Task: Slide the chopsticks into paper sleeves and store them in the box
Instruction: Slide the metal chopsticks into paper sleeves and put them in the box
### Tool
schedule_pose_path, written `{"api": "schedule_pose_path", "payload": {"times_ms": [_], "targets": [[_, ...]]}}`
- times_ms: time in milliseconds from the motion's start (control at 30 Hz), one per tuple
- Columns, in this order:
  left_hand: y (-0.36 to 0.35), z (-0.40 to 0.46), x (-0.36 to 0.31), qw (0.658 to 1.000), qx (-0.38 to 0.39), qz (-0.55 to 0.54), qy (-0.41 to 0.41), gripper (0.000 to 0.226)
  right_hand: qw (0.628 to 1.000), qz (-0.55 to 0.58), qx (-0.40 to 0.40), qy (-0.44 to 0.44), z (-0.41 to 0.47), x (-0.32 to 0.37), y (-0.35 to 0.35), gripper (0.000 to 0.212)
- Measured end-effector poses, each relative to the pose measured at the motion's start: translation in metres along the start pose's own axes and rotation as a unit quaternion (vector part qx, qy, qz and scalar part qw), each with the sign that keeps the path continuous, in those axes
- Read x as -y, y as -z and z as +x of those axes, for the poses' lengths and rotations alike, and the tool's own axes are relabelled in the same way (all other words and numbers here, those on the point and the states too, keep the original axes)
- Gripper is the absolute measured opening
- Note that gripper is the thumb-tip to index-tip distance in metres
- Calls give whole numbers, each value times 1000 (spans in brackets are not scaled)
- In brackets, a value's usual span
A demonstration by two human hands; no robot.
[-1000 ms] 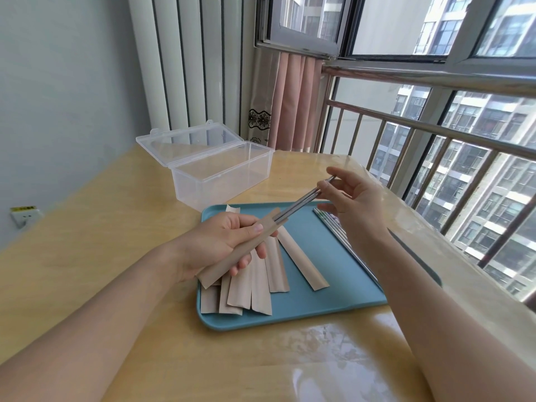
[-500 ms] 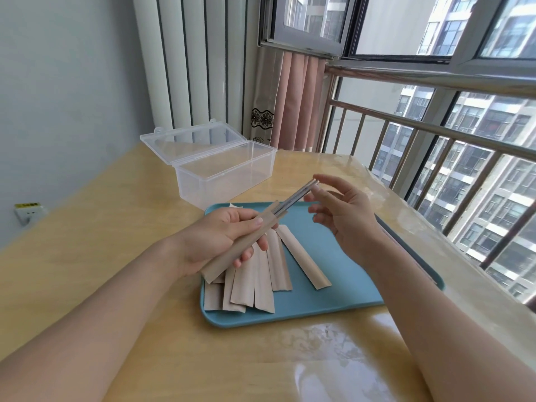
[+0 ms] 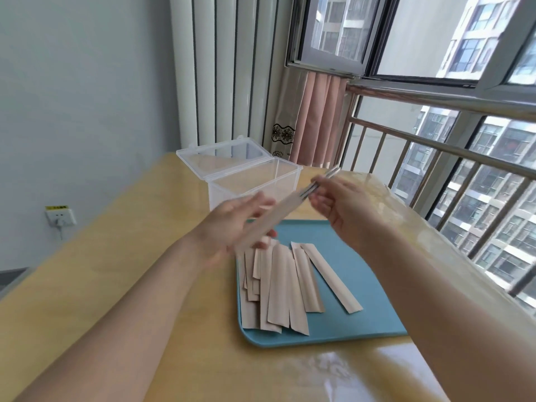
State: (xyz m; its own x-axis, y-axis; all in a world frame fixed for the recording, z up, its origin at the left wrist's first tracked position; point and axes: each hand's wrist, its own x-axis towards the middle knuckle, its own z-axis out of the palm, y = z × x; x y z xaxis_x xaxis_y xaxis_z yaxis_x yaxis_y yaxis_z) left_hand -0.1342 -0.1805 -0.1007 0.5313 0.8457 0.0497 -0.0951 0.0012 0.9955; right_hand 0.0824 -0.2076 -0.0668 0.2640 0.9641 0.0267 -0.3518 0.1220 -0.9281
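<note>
Left hand point(image 3: 237, 224) grips a paper sleeve point(image 3: 272, 217) raised above the tray's point(image 3: 362, 288) far edge — right hand point(image 3: 342, 204) pinches the steel chopsticks point(image 3: 319, 184) jutting from it.

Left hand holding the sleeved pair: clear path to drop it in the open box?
Probably yes. The left hand holds the sleeve just in front of the clear box, whose lid is open. Nothing lies between them; the right hand still pinches the chopsticks.

Both forearms are bare to the frame edge, no sleeves; left hand point(image 3: 232, 224) and right hand point(image 3: 342, 204) are ungloved.
</note>
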Motion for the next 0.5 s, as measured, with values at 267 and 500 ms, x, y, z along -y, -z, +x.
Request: {"api": "schedule_pose_path", "payload": {"times_ms": [267, 500], "targets": [[43, 22, 41, 936, -278, 191, -96, 26, 987, -75, -130, 57, 121, 39, -36, 9], [31, 32, 50, 930, -255, 223, -144, 28, 928, -350, 6, -125, 164, -4, -59, 13]]}}
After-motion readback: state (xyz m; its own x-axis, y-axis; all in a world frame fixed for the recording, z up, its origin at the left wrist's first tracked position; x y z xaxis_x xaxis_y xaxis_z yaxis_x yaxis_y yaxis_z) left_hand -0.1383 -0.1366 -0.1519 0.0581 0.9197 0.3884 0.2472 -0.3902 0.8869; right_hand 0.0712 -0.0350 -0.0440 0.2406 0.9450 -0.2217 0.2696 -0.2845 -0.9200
